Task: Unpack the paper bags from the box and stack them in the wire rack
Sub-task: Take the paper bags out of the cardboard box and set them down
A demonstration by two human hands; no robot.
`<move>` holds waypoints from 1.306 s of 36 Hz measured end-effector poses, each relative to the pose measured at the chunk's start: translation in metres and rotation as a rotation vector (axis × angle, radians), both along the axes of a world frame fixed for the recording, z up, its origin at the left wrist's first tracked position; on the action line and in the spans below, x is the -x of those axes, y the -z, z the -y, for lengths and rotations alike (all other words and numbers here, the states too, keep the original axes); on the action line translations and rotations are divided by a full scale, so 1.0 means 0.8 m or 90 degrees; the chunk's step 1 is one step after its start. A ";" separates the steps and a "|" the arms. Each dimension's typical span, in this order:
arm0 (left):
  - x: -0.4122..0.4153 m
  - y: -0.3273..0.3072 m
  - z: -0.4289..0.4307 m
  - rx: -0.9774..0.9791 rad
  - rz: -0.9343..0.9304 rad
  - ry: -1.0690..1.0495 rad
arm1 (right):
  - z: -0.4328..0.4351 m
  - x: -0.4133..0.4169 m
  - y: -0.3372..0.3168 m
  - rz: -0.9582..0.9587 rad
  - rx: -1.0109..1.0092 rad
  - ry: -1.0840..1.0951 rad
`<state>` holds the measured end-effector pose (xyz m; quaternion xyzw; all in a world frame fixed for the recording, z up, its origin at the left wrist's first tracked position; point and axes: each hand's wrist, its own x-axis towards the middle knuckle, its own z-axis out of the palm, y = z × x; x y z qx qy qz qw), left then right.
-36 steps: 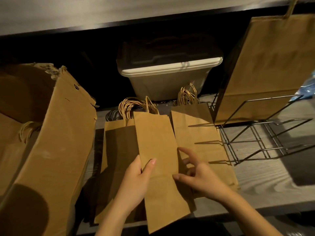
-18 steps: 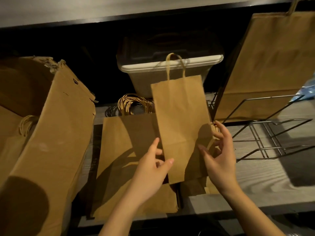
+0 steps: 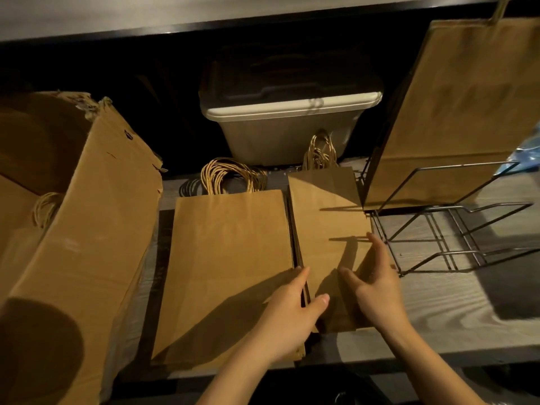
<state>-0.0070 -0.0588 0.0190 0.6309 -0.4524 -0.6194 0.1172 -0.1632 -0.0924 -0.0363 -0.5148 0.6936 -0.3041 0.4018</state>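
Two flat piles of brown paper bags lie side by side on the grey shelf: a wide left pile (image 3: 228, 258) and a narrower right pile (image 3: 324, 217), handles pointing away from me. My left hand (image 3: 292, 314) rests over the gap between them, thumb on the right pile's near corner. My right hand (image 3: 375, 287) sits at that pile's right edge with fingers spread, holding nothing lifted. The black wire rack (image 3: 438, 232) stands just right of the pile. The cardboard box (image 3: 87, 229) lies at the left with more bags (image 3: 17, 217) inside.
A large brown paper bag (image 3: 473, 106) stands upright in the rack's back slot. A white plastic bin with a dark lid (image 3: 289, 127) sits behind the piles. The shelf's front edge (image 3: 409, 358) runs just below my wrists. Something blue (image 3: 526, 153) shows at far right.
One bag, lifted upright between both hands half a second ago, now lies flat on the right pile. Both hands have dropped to that pile's near end.
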 end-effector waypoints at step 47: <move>-0.304 -0.258 -0.033 0.380 0.528 0.057 | 0.063 -0.316 -0.278 -0.363 0.396 -0.802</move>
